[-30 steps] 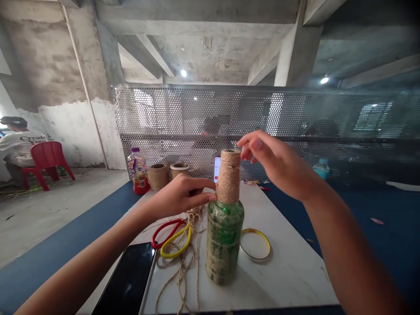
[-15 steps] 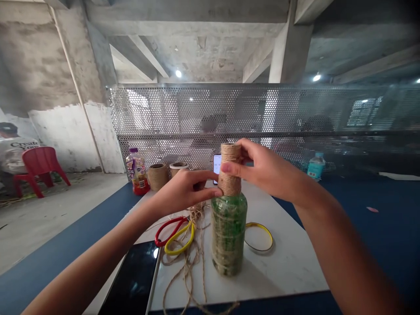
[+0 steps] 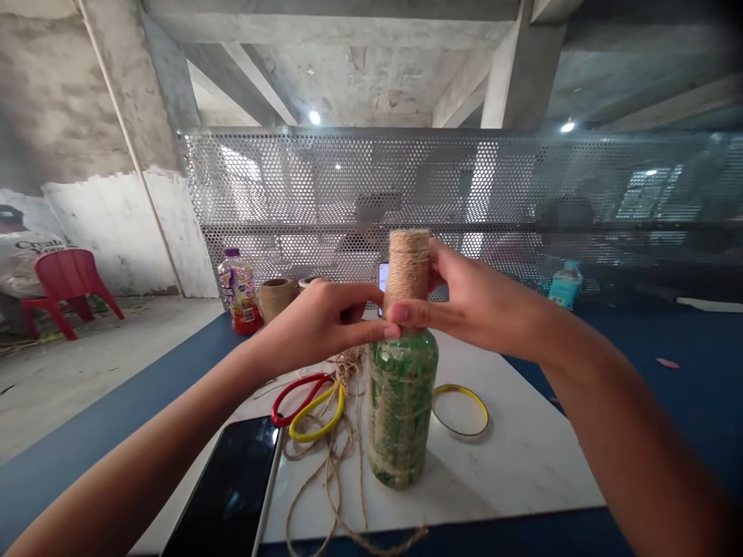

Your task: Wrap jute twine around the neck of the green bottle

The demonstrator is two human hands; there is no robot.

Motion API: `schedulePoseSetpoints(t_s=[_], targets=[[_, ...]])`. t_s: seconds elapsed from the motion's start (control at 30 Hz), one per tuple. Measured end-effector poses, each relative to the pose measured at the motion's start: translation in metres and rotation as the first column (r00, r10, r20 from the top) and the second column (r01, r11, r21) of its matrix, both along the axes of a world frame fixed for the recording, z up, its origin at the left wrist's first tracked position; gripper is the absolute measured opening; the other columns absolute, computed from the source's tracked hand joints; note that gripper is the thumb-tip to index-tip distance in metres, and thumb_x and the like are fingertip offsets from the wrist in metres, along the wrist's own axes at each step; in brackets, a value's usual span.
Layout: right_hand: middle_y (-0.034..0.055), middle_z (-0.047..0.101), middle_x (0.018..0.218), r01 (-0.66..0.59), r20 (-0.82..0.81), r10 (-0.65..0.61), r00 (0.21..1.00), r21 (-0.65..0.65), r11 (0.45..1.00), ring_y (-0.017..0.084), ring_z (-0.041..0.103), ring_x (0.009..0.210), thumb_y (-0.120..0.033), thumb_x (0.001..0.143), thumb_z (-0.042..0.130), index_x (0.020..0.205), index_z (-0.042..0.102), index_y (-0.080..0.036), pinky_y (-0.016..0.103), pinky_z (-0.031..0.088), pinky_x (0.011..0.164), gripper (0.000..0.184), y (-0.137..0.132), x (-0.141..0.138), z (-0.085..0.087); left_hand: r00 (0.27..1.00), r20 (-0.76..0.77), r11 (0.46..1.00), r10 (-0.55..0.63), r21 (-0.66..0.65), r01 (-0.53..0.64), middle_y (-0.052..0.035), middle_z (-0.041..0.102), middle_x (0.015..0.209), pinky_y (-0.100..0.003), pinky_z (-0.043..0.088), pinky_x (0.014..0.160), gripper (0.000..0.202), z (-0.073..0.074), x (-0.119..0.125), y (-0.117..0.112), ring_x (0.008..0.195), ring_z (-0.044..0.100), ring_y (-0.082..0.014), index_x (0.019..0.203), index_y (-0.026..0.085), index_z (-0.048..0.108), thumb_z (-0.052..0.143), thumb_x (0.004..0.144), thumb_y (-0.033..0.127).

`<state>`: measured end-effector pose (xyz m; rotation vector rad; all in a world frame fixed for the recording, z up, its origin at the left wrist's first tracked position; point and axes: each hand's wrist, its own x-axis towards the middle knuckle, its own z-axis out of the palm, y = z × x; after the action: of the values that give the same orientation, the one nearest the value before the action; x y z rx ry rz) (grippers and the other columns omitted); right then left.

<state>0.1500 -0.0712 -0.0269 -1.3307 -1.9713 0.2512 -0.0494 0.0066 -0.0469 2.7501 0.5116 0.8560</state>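
Head view, frame centre: twine-wrapped green bottle (image 3: 400,410), rough and stiff (neck (image 3: 407,263) seems best place to hold), left hand (image 3: 313,325) and right hand (image 3: 481,298) half closed around it.

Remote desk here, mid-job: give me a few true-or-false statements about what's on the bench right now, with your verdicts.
1. The right hand grips the twine-wrapped neck of the green bottle. True.
2. The left hand rests on the black tablet. False: it is raised at the bottle's neck, and the tablet lies on the table below it.
3. Scissors with red and yellow handles lie on the white table among loose jute twine. True.
4. The yellow-rimmed lid sits on the bottle's mouth. False: it lies flat on the table, right of the bottle.
5. A plastic bottle stands beside a jute twine spool. True.
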Motion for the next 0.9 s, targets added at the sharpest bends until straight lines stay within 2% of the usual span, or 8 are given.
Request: schedulePoseSetpoints(t_s=[0.07,0.17,0.33,0.47,0.53,0.63,0.73,0.9], targets=[[0.0027,0.069,0.101,0.059,0.028,-0.06,0.998,0.027,0.998,0.024,0.066,0.089,-0.048,0.075,0.071,0.103,0.058,-0.025,0.037,0.054,0.069,0.038,-0.002,-0.003,0.0,1.0,0.009,1.0,0.008,-0.001,-0.008,0.0066,0.034,0.054,-0.018,0.021,0.044,0.04,0.0,0.001,-0.001,0.05,0.028,-0.0064,0.085,0.015,0.067,0.06,0.081,0.054],[0.0013,0.069,0.105,0.025,-0.028,-0.025,0.999,-0.01,1.0,0.024,0.066,0.094,-0.046,0.078,0.068,0.105,0.059,-0.027,0.038,0.055,0.074,0.035,-0.003,-0.005,0.001,0.999,0.027,1.0,0.026,-0.01,-0.026,0.007,0.034,0.054,-0.018,0.021,0.044,0.041,0.0,0.002,-0.003,0.05,0.029,-0.006,0.083,0.014,0.065,0.063,0.078,0.054],[0.0002,0.069,0.11,-0.203,-0.172,0.183,0.968,-0.104,0.974,0.022,0.066,0.101,-0.039,0.082,0.066,0.106,0.059,-0.027,0.035,0.056,0.084,0.027,-0.002,-0.003,0.003,1.0,-0.01,0.999,-0.007,-0.044,0.007,0.0073,0.033,0.053,-0.019,0.021,0.043,0.043,0.001,0.0,-0.002,0.049,0.029,-0.0061,0.08,0.014,0.062,0.062,0.077,0.057],[0.002,0.066,0.119,-0.352,-0.224,0.319,0.921,-0.125,0.928,0.021,0.063,0.107,-0.035,0.084,0.064,0.114,0.054,-0.025,0.033,0.056,0.086,0.033,0.0,0.001,0.002,0.998,-0.014,0.997,-0.069,-0.048,0.068,0.0071,0.033,0.053,-0.019,0.021,0.043,0.041,0.002,-0.002,0.0,0.049,0.028,-0.0061,0.076,0.014,0.059,0.062,0.078,0.056],[0.0026,0.064,0.121,-0.323,-0.189,0.297,0.936,-0.129,0.938,0.022,0.062,0.109,-0.034,0.082,0.066,0.119,0.051,-0.026,0.034,0.055,0.086,0.041,0.001,0.004,0.001,0.997,-0.006,0.997,-0.074,-0.018,0.074,0.007,0.035,0.053,-0.019,0.021,0.043,0.04,0.002,-0.002,-0.001,0.049,0.029,-0.0058,0.071,0.014,0.056,0.062,0.079,0.054],[0.0037,0.065,0.118,-0.181,-0.083,0.172,0.982,-0.132,0.975,0.026,0.062,0.107,-0.035,0.075,0.073,0.117,0.051,-0.026,0.037,0.055,0.084,0.049,0.002,0.009,-0.001,0.997,0.007,0.997,-0.074,0.024,0.074,0.0076,0.033,0.052,-0.019,0.02,0.043,0.042,0.002,-0.001,-0.003,0.049,0.028,-0.0052,0.063,0.014,0.049,0.064,0.079,0.05],[0.0022,0.068,0.111,-0.099,-0.037,0.096,0.995,-0.099,0.99,0.025,0.064,0.101,-0.034,0.074,0.073,0.107,0.058,-0.027,0.037,0.056,0.08,0.037,0.002,0.008,-0.001,0.998,0.018,0.997,-0.062,0.054,0.061,0.0077,0.033,0.051,-0.019,0.02,0.043,0.043,0.002,-0.001,-0.004,0.049,0.027,-0.0052,0.06,0.014,0.047,0.065,0.079,0.049],[0.0024,0.07,0.106,-0.121,-0.051,0.117,0.992,-0.066,0.991,0.025,0.066,0.096,-0.031,0.077,0.069,0.105,0.062,-0.027,0.037,0.055,0.078,0.029,0.0,0.001,0.001,0.995,-0.002,0.995,-0.096,0.032,0.096,0.0074,0.036,0.053,-0.019,0.022,0.044,0.037,0.004,-0.004,-0.002,0.049,0.029,-0.0053,0.068,0.014,0.056,0.063,0.081,0.048]])
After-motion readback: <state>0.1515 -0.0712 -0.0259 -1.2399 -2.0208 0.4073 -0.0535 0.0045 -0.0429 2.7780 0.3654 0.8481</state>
